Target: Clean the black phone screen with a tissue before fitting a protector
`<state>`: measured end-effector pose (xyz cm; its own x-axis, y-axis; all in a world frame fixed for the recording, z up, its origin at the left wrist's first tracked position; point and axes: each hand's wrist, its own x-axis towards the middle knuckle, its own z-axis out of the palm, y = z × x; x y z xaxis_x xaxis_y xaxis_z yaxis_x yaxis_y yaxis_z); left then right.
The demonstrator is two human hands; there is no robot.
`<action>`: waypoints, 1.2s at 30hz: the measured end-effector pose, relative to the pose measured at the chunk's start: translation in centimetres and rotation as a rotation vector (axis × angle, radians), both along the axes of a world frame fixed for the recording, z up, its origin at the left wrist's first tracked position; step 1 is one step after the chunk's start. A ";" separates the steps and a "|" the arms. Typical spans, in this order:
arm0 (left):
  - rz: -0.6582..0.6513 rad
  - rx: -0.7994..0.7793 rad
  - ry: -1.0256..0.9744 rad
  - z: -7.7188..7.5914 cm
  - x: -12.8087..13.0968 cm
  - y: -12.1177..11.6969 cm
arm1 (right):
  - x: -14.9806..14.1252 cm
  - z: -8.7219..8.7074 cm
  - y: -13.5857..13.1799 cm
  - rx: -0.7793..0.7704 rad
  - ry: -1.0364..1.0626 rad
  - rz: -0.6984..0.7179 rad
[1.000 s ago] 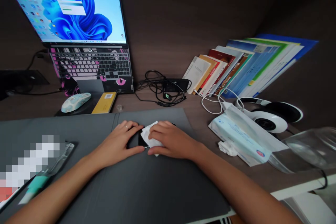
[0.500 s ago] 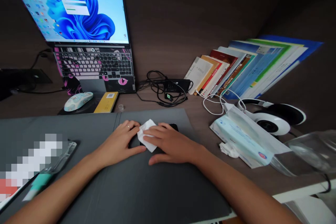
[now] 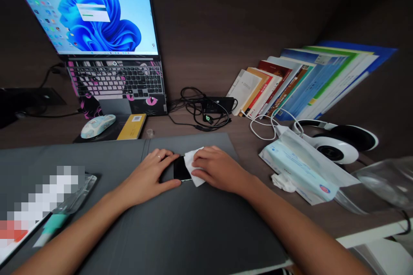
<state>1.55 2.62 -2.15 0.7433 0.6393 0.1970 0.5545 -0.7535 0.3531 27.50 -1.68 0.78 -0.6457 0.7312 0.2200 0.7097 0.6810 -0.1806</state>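
Observation:
A black smartphone (image 3: 180, 169) lies flat and crosswise on the grey desk mat (image 3: 180, 227), its right part hidden. My left hand (image 3: 150, 171), with a ring on one finger, holds the left end, thumb at the near edge and forefinger at the far edge. Bunched over the right part of the phone are the fingers of my right hand (image 3: 217, 167), closed on a white tissue (image 3: 194, 175) that touches the screen. The tissue's left edge sticks out past the fingertips.
Behind the mat stand an open laptop (image 3: 116, 105), a mouse (image 3: 97, 126), a yellow box (image 3: 131, 127) and tangled cables with a black adapter (image 3: 217, 104). To the right are leaning books (image 3: 284, 86), headphones (image 3: 335, 148), a tissue pack (image 3: 300, 169) and a crumpled tissue (image 3: 284, 182).
My right hand swept the tissue left over the phone, then back right, and its fingers drew together. More of the black screen shows now. My left hand has stayed at the phone's left end.

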 end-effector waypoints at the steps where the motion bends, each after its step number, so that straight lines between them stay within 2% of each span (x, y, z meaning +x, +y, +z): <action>1: 0.000 0.002 -0.001 0.0 0.0 0.0 | -0.1 -0.1 0.0 0.002 0.002 0.023; 4: -0.001 0.005 0.002 0.0 -0.1 -0.1 | 0.2 -0.4 0.3 -0.014 0.018 0.043; 10: 0.018 -0.002 0.012 0.0 -0.1 -0.1 | 2.2 -0.1 1.1 -0.089 0.036 -0.086; 16: 0.012 0.003 0.024 0.0 -0.1 0.0 | 1.0 -0.3 0.9 -0.106 0.053 -0.002; 23: 0.011 -0.001 0.028 -0.1 -0.2 0.0 | 5.2 0.8 1.3 -0.267 0.071 -0.136; 26: 0.008 0.009 0.010 0.0 -0.1 0.0 | 4.7 0.6 1.3 -0.248 0.067 -0.150; 31: 0.012 0.004 0.001 0.0 -0.1 0.0 | 2.5 -0.1 1.4 -0.180 0.107 -0.088; 36: 0.016 -0.002 0.022 0.1 -0.1 -0.1 | 3.4 0.0 1.7 -0.179 0.100 -0.092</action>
